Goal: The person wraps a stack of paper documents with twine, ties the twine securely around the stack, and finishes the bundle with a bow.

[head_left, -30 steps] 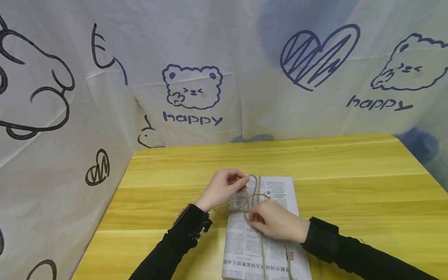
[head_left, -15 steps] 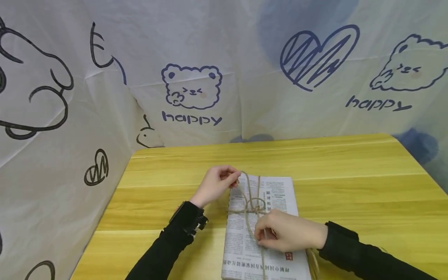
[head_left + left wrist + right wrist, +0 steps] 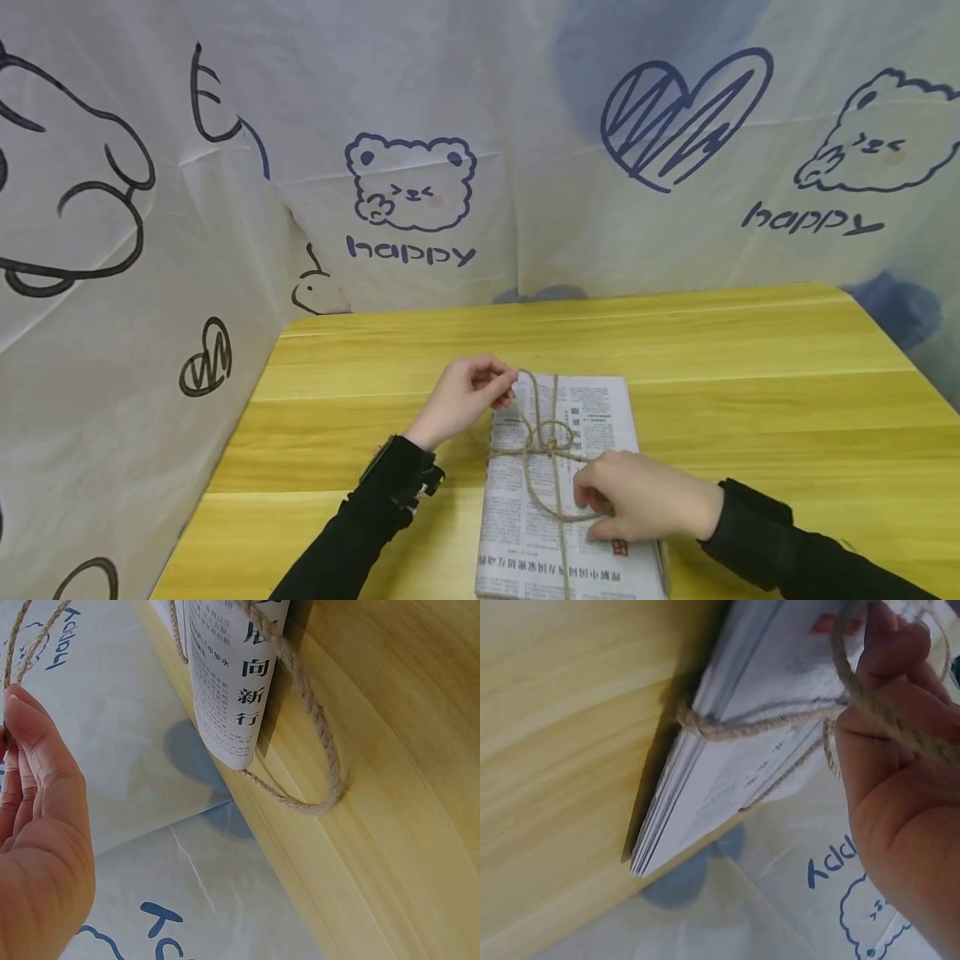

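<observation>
A stack of folded newspapers (image 3: 517, 533) lies on the table, bound crosswise with jute twine (image 3: 559, 558). Loose loops and a small knot (image 3: 552, 446) sit where the strands cross. Above the stack's far left corner, my left hand (image 3: 467, 398) pinches a strand between thumb and fingertips; the left wrist view shows twine (image 3: 34, 649) rising from those fingers. My right hand (image 3: 648, 497) is over the stack's right side, fingers curled on the strand that sweeps round from the loop. Close up, twine (image 3: 889, 716) passes in front of the right hand's fingers.
The wood-grain table (image 3: 360, 367) extends around the stack. Behind and to the left hangs a pale cloth (image 3: 517, 167) printed with bears, hearts and lettering. A loop of twine (image 3: 330, 769) bows out beside the stack's edge.
My right hand has moved from the knot toward the near right, drawing its strand into a wide curve. My left hand has shifted a little left, and the loops around the knot have become smaller.
</observation>
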Tool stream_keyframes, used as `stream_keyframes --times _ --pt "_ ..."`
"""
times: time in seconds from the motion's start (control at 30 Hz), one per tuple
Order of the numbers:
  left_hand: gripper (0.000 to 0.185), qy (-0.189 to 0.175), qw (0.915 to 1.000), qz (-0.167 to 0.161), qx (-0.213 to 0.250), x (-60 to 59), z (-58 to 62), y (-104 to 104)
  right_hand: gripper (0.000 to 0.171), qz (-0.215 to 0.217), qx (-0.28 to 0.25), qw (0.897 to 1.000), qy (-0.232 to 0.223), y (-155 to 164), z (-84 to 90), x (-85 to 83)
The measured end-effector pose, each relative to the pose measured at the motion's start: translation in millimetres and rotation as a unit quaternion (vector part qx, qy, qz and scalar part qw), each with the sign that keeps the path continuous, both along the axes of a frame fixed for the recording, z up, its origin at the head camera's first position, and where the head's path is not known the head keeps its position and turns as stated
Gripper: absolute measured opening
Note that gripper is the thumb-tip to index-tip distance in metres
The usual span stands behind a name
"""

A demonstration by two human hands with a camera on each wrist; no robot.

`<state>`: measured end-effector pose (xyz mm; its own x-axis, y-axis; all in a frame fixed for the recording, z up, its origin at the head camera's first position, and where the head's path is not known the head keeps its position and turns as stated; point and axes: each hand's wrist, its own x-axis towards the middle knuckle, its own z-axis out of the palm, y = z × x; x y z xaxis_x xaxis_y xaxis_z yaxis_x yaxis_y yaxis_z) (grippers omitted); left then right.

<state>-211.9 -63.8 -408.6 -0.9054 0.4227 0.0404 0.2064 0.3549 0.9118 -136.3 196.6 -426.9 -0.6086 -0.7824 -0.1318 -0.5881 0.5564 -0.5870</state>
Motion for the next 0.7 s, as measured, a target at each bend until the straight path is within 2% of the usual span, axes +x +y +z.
stream_keyframes --times 0.27,0.43,0.7 --pt "0.018 -0.007 0.9999 -0.009 0.002 2.0 0.8 0 0.024 0.014 -0.003 1.0 0.028 2 -8.2 1.7" --pt "0.018 -0.007 0.9999 -0.015 0.005 3.4 1.7 -1 0.022 0.001 -0.027 0.999 0.047 5 -8.0 -0.4" --pt "0.018 -0.013 0.9994 -0.032 0.007 5.0 2.4 -7 0.009 -0.023 -0.086 0.996 0.017 12 -6.9 -12.8"
